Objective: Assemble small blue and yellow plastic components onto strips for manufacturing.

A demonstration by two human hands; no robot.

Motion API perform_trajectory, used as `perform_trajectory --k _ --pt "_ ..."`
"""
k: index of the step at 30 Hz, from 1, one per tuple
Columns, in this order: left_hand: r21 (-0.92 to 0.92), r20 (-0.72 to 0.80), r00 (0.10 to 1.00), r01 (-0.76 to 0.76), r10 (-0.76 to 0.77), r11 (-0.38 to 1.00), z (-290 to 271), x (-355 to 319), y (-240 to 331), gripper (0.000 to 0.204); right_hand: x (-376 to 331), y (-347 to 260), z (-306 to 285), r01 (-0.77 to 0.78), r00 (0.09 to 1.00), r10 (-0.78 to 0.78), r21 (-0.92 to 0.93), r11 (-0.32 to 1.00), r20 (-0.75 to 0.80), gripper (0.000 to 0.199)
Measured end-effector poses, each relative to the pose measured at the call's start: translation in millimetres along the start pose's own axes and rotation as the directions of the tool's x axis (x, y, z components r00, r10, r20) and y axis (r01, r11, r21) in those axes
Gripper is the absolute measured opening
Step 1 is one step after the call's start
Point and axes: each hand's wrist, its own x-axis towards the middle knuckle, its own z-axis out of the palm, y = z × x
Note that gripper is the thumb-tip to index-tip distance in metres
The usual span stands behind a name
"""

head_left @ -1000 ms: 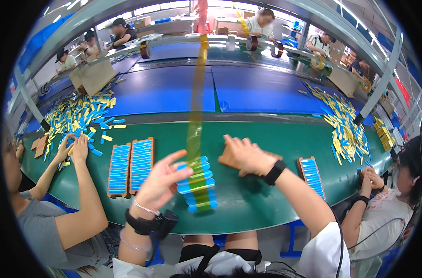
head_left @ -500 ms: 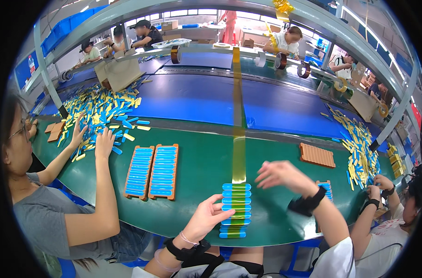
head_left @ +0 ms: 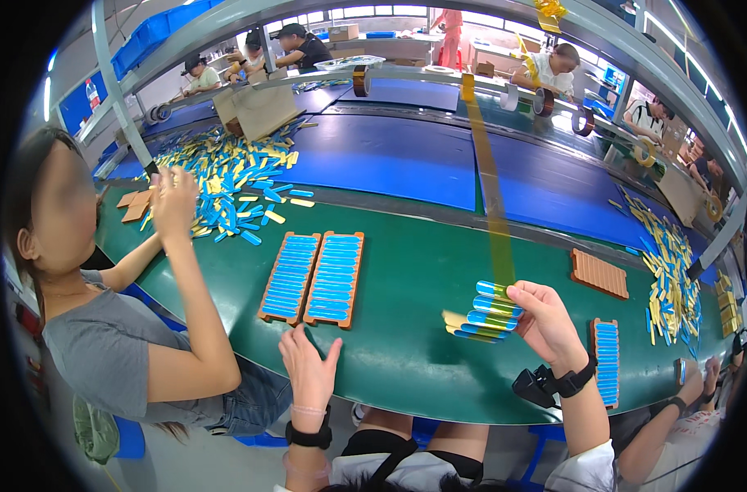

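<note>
My right hand pinches the end of a row of blue, round-ended flat strips. Amber see-through tape runs over the strips and up to a roll on the overhead rail. The row hangs above the green table and curls under, showing yellow undersides at its left. With fingers spread, my left hand holds nothing, just in front of two orange grooved trays. Blue strips fill the grooves of both the left tray and the right tray.
A bare orange tray and a filled one lie to the right. Heaps of loose blue and yellow strips cover the left and right. A co-worker sits close on my left; another person's hands are at the right.
My left hand has let go of the taped strips and moved left to the filled trays. My right hand has taken hold of the strips and lifted them off the table. The view has shifted.
</note>
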Motion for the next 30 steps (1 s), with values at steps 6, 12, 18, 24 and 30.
perform_trajectory --k 6,12,18,24,30 --pt "0.092 -0.067 0.986 0.159 -0.153 0.983 6 14 0 0.039 1 9 -3 0.001 0.998 -0.003 0.028 1.0 0.067 0.017" --pt "0.046 -0.099 0.994 0.058 -0.053 0.997 15 9 9 0.025 -10 1 -4 0.025 0.999 -0.024 0.039 0.999 -0.022 0.016" --pt "-0.155 -0.063 0.997 -0.06 0.051 0.986 16 12 0 0.028 -11 8 -11 0.124 0.991 -0.119 0.067 0.99 -0.067 0.016" --pt "-0.171 -0.057 0.991 -0.133 0.125 0.976 17 -38 35 0.029 -22 16 -8 0.243 0.964 -0.23 0.09 0.966 -0.132 0.013" --pt "-0.12 0.009 0.981 -0.193 0.196 0.974 10 -43 37 0.041 -92 70 16 0.104 0.961 -0.126 -0.101 0.989 -0.246 0.011"
